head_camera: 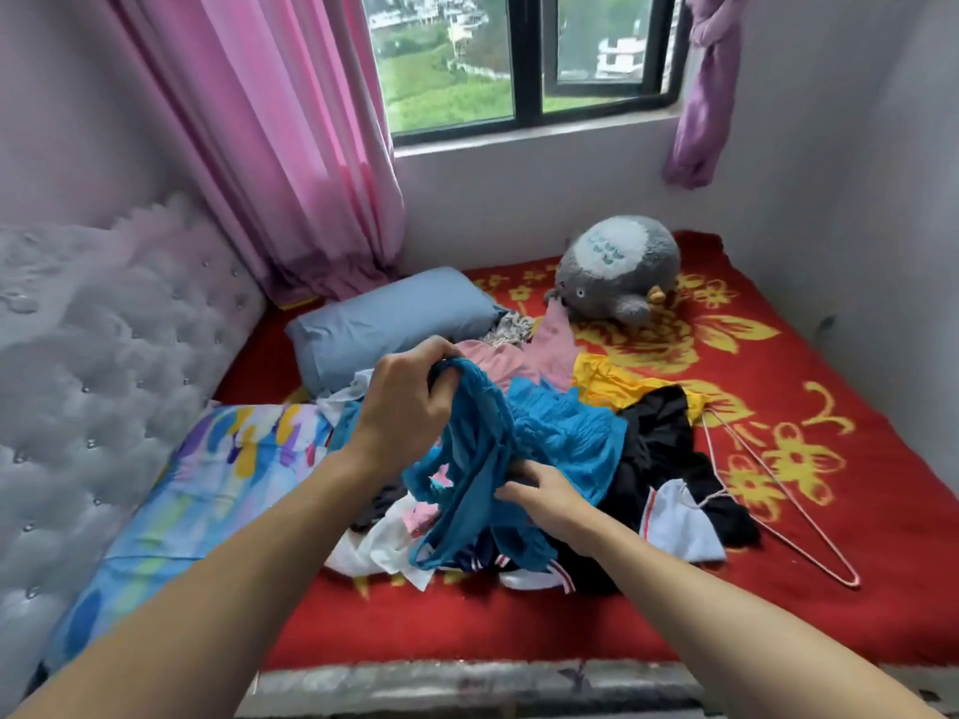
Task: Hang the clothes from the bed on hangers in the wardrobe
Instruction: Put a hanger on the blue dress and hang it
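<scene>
- left hand [410, 407]: raised over the pile, fingers curled tight round the bunched top edge of the blue garment [560, 433]; cloth hangs down from the fist
- right hand [550, 498]: lower and to the right, thumb and fingers pinching a fold of the same garment, fingertips [506, 493] buried in the cloth
- blue garment: stretched between both hands, lower part still draped on the clothes pile [659, 448]
- clothes pile: mid-bed on the red blanket [804, 589]; black, white, pink and yellow pieces tangled together
- wire hanger [768, 480]: flat on the blanket just right of the pile, touching neither hand
- grey plush toy [617, 272] at the far side of the bed, under the window [519, 54]
- grey-blue pillow [384, 324] beyond the pile, colourful pillow [207, 485] left of it
- wardrobe out of frame
</scene>
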Demonstrator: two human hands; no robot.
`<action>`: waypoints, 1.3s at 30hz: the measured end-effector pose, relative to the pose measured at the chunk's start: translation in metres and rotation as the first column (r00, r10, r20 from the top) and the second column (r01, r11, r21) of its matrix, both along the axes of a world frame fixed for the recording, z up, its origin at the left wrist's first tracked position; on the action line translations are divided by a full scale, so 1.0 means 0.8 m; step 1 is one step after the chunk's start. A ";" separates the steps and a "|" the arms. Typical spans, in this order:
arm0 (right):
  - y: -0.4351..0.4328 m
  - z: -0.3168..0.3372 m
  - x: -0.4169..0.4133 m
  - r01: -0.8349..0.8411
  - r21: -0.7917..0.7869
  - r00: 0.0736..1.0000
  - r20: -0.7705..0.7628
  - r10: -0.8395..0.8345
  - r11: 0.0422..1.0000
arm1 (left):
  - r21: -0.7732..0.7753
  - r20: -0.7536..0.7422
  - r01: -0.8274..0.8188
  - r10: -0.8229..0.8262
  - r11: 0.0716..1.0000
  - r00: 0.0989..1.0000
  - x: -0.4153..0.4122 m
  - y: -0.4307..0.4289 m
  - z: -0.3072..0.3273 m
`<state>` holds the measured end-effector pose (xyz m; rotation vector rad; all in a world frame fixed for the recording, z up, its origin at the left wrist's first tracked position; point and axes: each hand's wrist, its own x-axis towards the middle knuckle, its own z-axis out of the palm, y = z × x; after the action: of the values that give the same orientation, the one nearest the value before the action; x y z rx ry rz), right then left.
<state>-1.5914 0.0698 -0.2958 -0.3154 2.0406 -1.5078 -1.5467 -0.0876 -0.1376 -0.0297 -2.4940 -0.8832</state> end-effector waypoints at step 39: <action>0.274 0.400 0.044 0.143 0.134 0.894 -0.442 -0.070 0.981 | -0.091 -0.278 -0.475 0.436 0.875 0.856 0.186 0.060 0.194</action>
<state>-1.5558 0.2894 0.0242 -0.5221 2.5554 -1.4129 -1.3976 -0.0400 0.0178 0.3664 -2.1856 -0.4488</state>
